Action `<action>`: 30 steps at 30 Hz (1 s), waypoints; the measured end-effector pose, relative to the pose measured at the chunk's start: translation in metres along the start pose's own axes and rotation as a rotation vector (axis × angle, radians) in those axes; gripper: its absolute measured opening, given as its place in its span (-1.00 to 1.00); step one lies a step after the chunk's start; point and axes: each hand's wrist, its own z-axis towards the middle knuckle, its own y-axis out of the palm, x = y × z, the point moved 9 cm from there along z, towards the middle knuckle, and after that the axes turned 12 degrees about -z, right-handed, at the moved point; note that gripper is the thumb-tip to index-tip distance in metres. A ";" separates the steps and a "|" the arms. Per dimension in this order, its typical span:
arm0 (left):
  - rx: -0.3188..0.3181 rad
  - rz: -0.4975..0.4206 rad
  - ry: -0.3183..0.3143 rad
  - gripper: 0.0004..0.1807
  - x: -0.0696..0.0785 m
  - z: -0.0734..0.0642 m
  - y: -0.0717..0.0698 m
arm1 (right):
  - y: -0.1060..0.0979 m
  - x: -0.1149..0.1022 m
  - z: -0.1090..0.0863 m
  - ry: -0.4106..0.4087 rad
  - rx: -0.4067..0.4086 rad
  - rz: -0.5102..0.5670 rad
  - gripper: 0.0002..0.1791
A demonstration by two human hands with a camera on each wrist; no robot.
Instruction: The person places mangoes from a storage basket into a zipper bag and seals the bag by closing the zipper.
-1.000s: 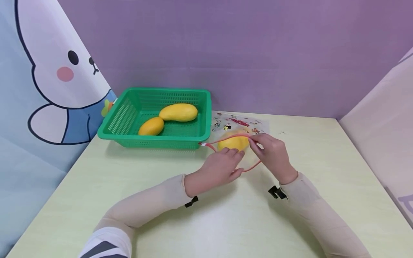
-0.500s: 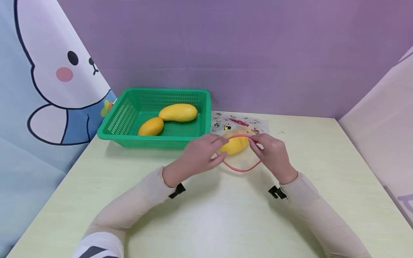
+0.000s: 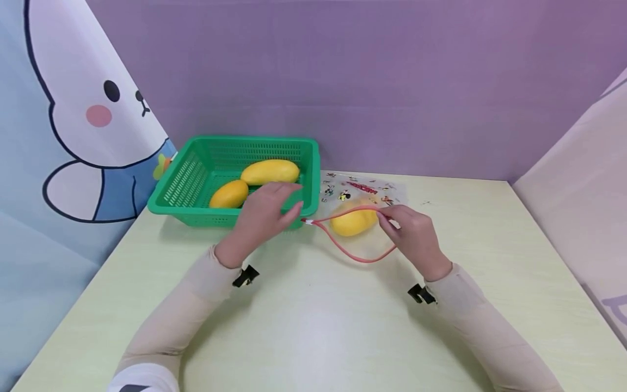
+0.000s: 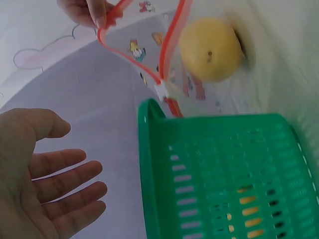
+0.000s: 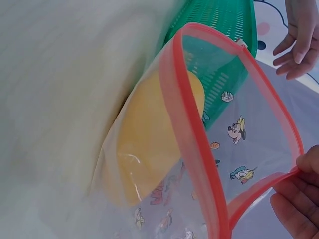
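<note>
My right hand (image 3: 413, 237) pinches the red zip edge of a clear plastic zipper bag (image 3: 362, 186) printed with cartoon figures. The bag's mouth gapes wide, and its zip slider (image 5: 241, 43) sits at the end near the basket. Inside the bag lies a yellow mango (image 3: 354, 222). My left hand (image 3: 264, 215), holding nothing, hovers over the front rim of a green plastic basket (image 3: 181, 210), fingers extended and thumb apart. A long yellow mango (image 3: 269, 171) and a smaller orange-yellow mango (image 3: 229, 194) rest in the basket, the smaller one close by my left hand.
The basket stands at the back left of the pale table (image 3: 313, 326), with the bag just to its right. A purple backdrop (image 3: 392, 87) rises behind, and a cloth with a cartoon rabbit (image 3: 98, 136) hangs at the left.
My left hand has left the bag and moved left to the basket's front rim, uncovering the mango and slider. My right hand still pinches the bag's edge in the same place.
</note>
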 end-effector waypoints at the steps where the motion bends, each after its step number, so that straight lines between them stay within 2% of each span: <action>1: -0.001 0.007 -0.014 -0.64 -0.003 -0.001 -0.001 | 0.000 0.000 0.000 -0.001 0.002 0.001 -0.83; 7: -0.028 0.011 -0.101 -0.61 -0.022 -0.006 -0.004 | 0.000 0.000 -0.001 -0.005 0.005 0.005 -0.82; 15: -0.021 0.000 -0.153 -0.61 -0.038 -0.011 -0.009 | -0.001 0.000 0.000 -0.008 0.008 0.007 -0.81; 24: -0.077 0.022 -0.259 -0.57 -0.056 -0.015 -0.009 | 0.001 0.000 0.000 -0.005 -0.004 0.014 -0.82; 30: -0.083 0.019 -0.312 -0.55 -0.067 -0.019 -0.013 | 0.001 0.001 -0.001 -0.006 0.000 0.012 -0.82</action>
